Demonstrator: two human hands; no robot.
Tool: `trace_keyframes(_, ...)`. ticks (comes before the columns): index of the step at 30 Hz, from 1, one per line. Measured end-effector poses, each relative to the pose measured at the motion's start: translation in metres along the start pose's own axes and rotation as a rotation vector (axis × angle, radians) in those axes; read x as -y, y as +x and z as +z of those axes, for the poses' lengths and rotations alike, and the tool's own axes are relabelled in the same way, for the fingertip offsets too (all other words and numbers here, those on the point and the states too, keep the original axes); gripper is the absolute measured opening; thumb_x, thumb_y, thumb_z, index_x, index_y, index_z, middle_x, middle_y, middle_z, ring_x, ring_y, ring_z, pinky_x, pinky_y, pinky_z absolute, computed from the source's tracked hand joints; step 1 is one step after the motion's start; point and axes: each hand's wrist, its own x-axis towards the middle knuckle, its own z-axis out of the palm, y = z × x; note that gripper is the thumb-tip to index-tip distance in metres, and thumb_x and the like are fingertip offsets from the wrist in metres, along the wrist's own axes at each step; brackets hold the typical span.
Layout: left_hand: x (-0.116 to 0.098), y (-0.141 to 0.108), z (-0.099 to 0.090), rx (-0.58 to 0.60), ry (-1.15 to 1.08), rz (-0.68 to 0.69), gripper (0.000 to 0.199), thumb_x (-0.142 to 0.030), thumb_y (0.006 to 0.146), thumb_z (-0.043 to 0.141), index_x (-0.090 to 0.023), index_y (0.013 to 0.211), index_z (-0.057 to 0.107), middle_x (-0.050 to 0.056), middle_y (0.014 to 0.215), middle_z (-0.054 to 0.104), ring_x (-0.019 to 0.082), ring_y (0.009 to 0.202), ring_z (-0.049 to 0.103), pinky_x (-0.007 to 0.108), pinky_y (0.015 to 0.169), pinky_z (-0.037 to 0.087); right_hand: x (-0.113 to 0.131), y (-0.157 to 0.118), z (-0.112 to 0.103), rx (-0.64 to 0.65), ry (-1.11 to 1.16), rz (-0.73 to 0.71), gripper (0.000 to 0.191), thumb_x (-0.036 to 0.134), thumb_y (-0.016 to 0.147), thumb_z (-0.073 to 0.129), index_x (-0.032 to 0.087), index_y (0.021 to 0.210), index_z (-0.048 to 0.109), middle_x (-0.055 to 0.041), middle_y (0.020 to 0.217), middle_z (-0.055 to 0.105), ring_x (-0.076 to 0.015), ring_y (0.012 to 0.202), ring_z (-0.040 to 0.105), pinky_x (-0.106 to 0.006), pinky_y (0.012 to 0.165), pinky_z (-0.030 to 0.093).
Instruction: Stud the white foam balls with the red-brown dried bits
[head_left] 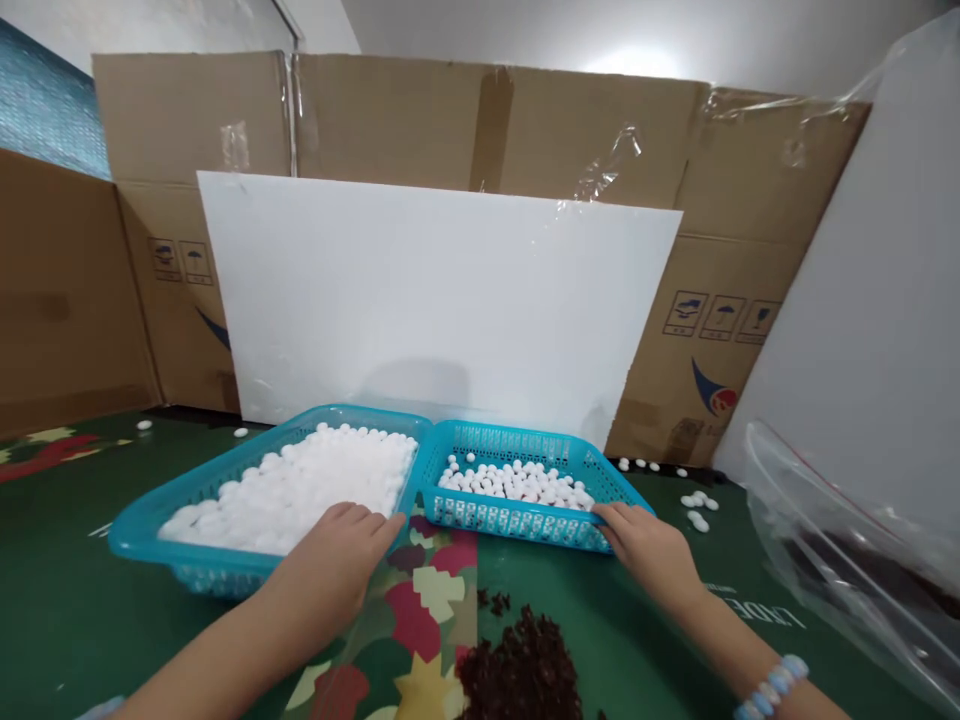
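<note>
My left hand [341,560] is at the near right rim of the larger blue basket [142,520], which is filled with white balls [300,485]. Its fingers are bent together over the edge; what they grip is partly hidden. The smaller blue basket [510,518] stands against the larger one on the right and holds a thin layer of white balls [517,482]. At its front right corner, my right hand [649,545] pinches the rim, with the thumb in front and the fingers on top.
A pile of dark brown bits [521,670] lies on the green cloth [622,640] near the front. Loose white balls [697,521] are scattered at the right. A clear plastic bag [847,560] with dark contents stands far right. A white board [442,300] leans on cardboard [390,120] behind.
</note>
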Motion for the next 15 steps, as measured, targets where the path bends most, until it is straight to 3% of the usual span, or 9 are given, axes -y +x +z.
trace_keyframes(6,0.011,-0.011,0.007,-0.147,0.034,-0.021,0.046,0.005,0.062,0.022,-0.013,0.098,0.045,0.006,0.085,0.057,0.017,0.08,0.049,0.036,0.079,0.032,-0.011,-0.009,0.003,-0.063,0.041,-0.007,0.037,0.019,0.079,0.022,0.017,0.067,0.058,0.0003,0.062,0.062,-0.0115,0.05,0.052,-0.02,0.043,0.031)
trace_keyframes(15,0.006,-0.01,0.017,-0.297,0.114,0.035,0.045,0.004,0.064,0.021,-0.014,0.096,0.046,0.006,0.082,0.059,0.017,0.075,0.051,0.035,0.075,0.035,0.002,0.002,0.008,-0.091,0.049,0.046,0.034,0.016,0.077,0.026,0.016,0.066,0.058,0.0003,0.059,0.061,-0.0115,0.048,0.051,-0.02,0.04,0.03)
